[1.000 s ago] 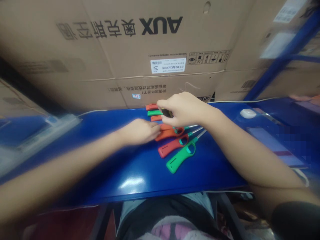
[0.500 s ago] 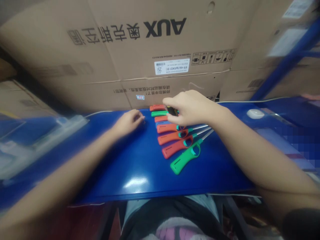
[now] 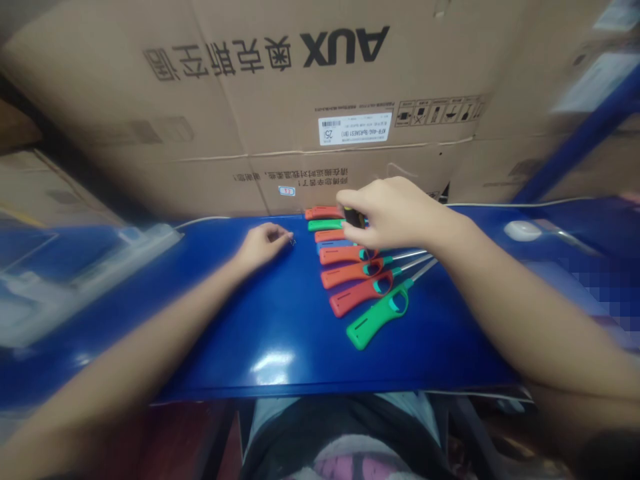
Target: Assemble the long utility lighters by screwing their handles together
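My right hand point(image 3: 393, 213) is closed round a short black-and-yellow handle point(image 3: 354, 217), probably a screwdriver's; its other end is hidden. It hovers over the far part of a row of lighters with long metal nozzles. A green lighter point(image 3: 377, 319) lies nearest me, followed by a red lighter point(image 3: 360, 295), orange lighters point(image 3: 345, 274), a blue lighter point(image 3: 330, 247) and another green lighter point(image 3: 325, 225). Left of the row, my left hand point(image 3: 263, 245) is closed in a pinch near the blue table top. Tiny thin metal pieces point(image 3: 293, 242) show at its fingertips, too small to name.
A large cardboard box point(image 3: 200, 127) stands behind the blue table point(image 3: 240, 340). At right lies a white mouse-like object point(image 3: 523, 231). Blurred clear plastic packaging point(image 3: 100, 280) is at left. A blue post point(image 3: 575, 140) rises at back right.
The view has shifted slightly, so the table and lighters appear a little further right. Both hands keep about the same places and grips; the lighters stay in their row.
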`<state>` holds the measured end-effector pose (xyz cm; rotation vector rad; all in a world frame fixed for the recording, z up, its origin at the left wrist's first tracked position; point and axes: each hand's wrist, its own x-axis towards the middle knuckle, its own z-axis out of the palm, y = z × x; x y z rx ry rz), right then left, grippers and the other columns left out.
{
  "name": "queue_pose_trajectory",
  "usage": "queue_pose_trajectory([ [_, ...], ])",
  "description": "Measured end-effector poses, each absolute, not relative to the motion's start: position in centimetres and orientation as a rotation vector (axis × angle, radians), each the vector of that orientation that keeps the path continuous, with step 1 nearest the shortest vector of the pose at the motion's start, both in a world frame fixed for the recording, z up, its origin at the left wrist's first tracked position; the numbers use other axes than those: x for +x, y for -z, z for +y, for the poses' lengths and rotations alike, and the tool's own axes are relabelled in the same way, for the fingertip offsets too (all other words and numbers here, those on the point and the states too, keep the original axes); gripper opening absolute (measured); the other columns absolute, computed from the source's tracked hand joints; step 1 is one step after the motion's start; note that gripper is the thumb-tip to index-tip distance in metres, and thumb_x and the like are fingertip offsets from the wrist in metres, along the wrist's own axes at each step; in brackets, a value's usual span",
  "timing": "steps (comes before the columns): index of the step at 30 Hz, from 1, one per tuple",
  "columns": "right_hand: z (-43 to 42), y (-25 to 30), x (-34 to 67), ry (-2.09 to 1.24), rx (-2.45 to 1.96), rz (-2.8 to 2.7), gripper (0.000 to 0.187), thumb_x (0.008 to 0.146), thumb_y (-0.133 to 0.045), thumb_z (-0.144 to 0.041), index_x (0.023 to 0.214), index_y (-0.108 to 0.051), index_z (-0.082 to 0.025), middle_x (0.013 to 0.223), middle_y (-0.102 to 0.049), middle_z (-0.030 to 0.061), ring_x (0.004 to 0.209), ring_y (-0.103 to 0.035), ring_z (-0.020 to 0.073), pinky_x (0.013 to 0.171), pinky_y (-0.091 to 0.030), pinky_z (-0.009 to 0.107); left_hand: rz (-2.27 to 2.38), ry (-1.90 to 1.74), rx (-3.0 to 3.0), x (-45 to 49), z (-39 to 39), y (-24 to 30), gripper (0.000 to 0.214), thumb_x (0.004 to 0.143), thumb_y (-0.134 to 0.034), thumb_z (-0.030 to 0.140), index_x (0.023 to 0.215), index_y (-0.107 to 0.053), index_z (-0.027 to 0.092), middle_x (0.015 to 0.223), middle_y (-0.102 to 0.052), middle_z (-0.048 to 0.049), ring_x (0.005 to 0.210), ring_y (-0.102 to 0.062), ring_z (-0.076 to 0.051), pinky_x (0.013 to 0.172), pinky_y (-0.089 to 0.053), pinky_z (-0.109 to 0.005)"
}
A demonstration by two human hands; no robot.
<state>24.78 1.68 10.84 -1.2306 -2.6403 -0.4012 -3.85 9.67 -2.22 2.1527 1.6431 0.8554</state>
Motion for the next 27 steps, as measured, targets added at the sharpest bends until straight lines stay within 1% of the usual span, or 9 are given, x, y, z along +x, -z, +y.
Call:
queue_pose_trajectory([
  [3,1.7,-10.8,24.7,0.422,-1.227,-2.545,0.019,0.088,-0.053,-0.035,0.094,-0.064,-0.020,0.072,-0.069,0.0035,0.061,-0.055,0.0175,0.058,-0.021,0.030,1.619,-0.913,2.182,-3.5,8.9,1.6,0.032,0.088,-0.060,0.047,0.088,-0.072,0.017,0.093,-0.074,-0.0078,0.082,-0.064,-0.021,0.079,-0.048,-0.033],
  [6,1.8,-10.4,24.5,0.376,-1.183,-2.470,0.020,0.090,-0.052,-0.036,0.095,-0.064,-0.021,0.077,-0.071,0.0023,0.063,-0.056,0.0170,0.059,-0.023,0.029,1.404,-0.960,2.313,-2.5,7.4,0.7,0.031,0.090,-0.059,0.044,0.092,-0.072,0.017,0.094,-0.073,-0.0071,0.084,-0.064,-0.020,0.079,-0.050,-0.032],
  [10,2.0,-9.6,24.1,0.292,-1.092,-2.400,0.022,0.093,-0.052,-0.037,0.102,-0.064,-0.021,0.086,-0.074,0.0010,0.072,-0.062,0.0177,0.061,-0.026,0.028,1.078,-0.852,2.482,-0.3,5.0,0.0,0.029,0.090,-0.063,0.040,0.104,-0.073,0.017,0.104,-0.071,-0.0078,0.090,-0.066,-0.020,0.084,-0.053,-0.033],
  [13,2.2,-9.0,23.7,0.266,-1.053,-2.394,0.023,0.095,-0.052,-0.037,0.105,-0.064,-0.021,0.090,-0.075,0.0014,0.075,-0.063,0.0178,0.062,-0.028,0.028,1.028,-0.758,2.541,1.1,3.9,0.2,0.031,0.089,-0.065,0.036,0.114,-0.071,0.017,0.111,-0.069,-0.0094,0.092,-0.066,-0.021,0.084,-0.055,-0.035],
  [15,2.2,-8.6,23.5,0.254,-1.031,-2.410,0.022,0.095,-0.052,-0.036,0.105,-0.063,-0.021,0.091,-0.075,0.0016,0.075,-0.063,0.0175,0.062,-0.027,0.028,1.039,-0.720,2.560,1.7,3.6,0.5,0.028,0.089,-0.065,0.030,0.113,-0.071,0.016,0.111,-0.068,-0.0104,0.091,-0.066,-0.022,0.083,-0.055,-0.036],
  [17,2.3,-8.3,23.3,0.253,-1.002,-2.422,0.020,0.095,-0.053,-0.035,0.105,-0.063,-0.021,0.093,-0.075,0.0012,0.075,-0.063,0.0170,0.061,-0.026,0.028,1.060,-0.697,2.566,1.9,3.4,0.9,0.022,0.090,-0.064,0.026,0.107,-0.071,0.015,0.106,-0.069,-0.0105,0.089,-0.065,-0.022,0.082,-0.055,-0.036],
  [20,2.2,-8.1,23.1,0.255,-0.984,-2.434,0.019,0.095,-0.053,-0.035,0.104,-0.062,-0.021,0.092,-0.075,0.0008,0.072,-0.062,0.0163,0.060,-0.025,0.029,1.075,-0.693,2.557,2.0,3.4,1.2,0.017,0.091,-0.064,0.024,0.104,-0.071,0.015,0.103,-0.070,-0.0099,0.086,-0.066,-0.021,0.080,-0.055,-0.036],
  [24,2.2,-7.9,23.0,0.239,-0.999,-2.443,0.020,0.095,-0.052,-0.035,0.103,-0.063,-0.021,0.091,-0.075,0.0015,0.071,-0.061,0.0165,0.060,-0.025,0.029,1.060,-0.700,2.524,1.9,3.4,1.4,0.019,0.090,-0.065,0.026,0.103,-0.073,0.016,0.103,-0.072,-0.0096,0.085,-0.068,-0.020,0.078,-0.056,-0.034],
  [27,2.2,-7.8,23.0,0.209,-0.977,-2.432,0.019,0.094,-0.053,-0.035,0.101,-0.063,-0.021,0.088,-0.074,0.0010,0.071,-0.061,0.0165,0.061,-0.026,0.028,1.037,-0.696,2.504,1.8,3.4,1.5,0.022,0.090,-0.065,0.031,0.104,-0.074,0.016,0.103,-0.073,-0.0095,0.088,-0.069,-0.022,0.080,-0.056,-0.035],
])
